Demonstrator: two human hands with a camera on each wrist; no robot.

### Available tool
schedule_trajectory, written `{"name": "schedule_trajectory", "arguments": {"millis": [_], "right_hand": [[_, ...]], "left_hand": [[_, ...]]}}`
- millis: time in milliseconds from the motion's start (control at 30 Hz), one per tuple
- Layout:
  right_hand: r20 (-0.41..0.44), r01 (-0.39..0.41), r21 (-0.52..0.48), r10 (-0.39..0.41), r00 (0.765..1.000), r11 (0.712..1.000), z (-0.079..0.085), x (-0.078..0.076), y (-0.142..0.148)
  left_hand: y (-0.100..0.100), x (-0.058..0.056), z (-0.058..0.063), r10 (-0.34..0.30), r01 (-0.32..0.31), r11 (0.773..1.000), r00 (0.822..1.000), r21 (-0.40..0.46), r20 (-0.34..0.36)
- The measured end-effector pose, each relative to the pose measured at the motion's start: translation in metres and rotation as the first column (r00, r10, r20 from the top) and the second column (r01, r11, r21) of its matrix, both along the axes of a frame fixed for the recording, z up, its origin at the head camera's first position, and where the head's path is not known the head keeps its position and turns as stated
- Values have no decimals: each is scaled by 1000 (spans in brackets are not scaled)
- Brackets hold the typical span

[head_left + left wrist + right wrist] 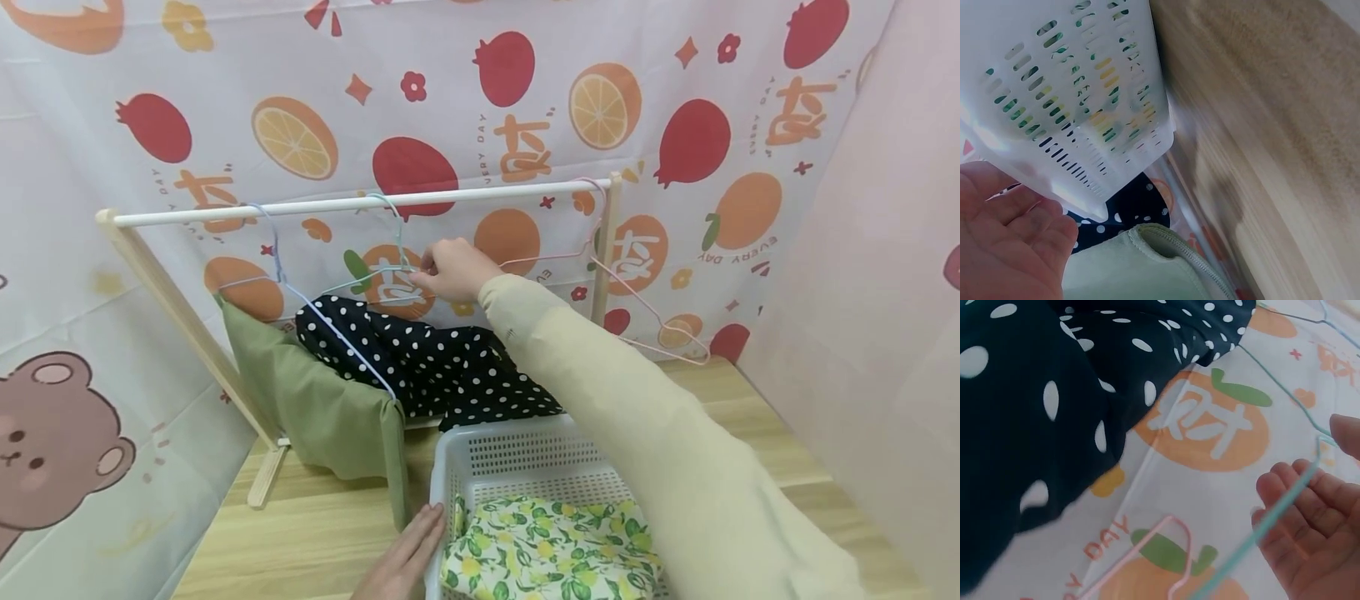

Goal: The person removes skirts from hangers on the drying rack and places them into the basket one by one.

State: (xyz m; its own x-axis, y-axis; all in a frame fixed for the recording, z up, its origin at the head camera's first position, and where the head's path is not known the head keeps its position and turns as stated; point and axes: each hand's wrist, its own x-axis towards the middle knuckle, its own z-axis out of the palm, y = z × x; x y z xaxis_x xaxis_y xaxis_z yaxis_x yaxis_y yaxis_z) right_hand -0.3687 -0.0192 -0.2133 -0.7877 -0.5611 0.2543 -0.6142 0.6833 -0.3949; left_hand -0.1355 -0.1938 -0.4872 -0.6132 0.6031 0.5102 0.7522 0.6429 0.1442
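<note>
My right hand [457, 271] is at the neck of a teal hanger [398, 237], which hooks over the rack's rod. In the right wrist view, the hanger passes between the thumb and loosely extended fingers [1291, 512], with a gap between them. Black polka-dot fabric [450, 354] hangs from the hanger's left end and drapes down behind the basket. My left hand [405, 557] rests against the left wall of a white perforated basket [444, 467], fingers fairly straight. Lemon-print fabric [551, 546] lies folded inside the basket.
A wooden rack with a white rod [315, 207] stands on the wooden table [292, 542]. At its left, a blue hanger [330, 325] carries a green garment [322, 417] that hangs beside the basket. Toward the right post hangs a bare pink hanger [637, 296]. Fruit-print cloth backs the rack.
</note>
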Motion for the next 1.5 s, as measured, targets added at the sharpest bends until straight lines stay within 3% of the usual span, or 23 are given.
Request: {"name": "schedule_trajectory", "arguments": {"millis": [200,300,533,967,1267,1500], "right_hand": [[122,-57,-30,60,991,998,-8,-10,-14],[144,-79,-71,88,986,994,-9,-9,-17],[113,-53,-151,71,991,987,-12,-10,-26],[127,-29,-167,51,991,986,-14,-12,-24],[105,1,-163,17,994,987,-2,-2,-10],[69,0,-182,12,998,983,5,2,4]], "left_hand": [[1,3,-3,12,-11,999,1000,31,-28],[2,3,0,15,-14,999,999,33,-28],[3,3,4,14,-14,1000,1000,23,-24],[2,2,0,-4,6,1000,997,28,-72],[6,5,1,30,-28,999,999,43,-41],[3,5,2,10,-10,1000,999,16,-37]]}}
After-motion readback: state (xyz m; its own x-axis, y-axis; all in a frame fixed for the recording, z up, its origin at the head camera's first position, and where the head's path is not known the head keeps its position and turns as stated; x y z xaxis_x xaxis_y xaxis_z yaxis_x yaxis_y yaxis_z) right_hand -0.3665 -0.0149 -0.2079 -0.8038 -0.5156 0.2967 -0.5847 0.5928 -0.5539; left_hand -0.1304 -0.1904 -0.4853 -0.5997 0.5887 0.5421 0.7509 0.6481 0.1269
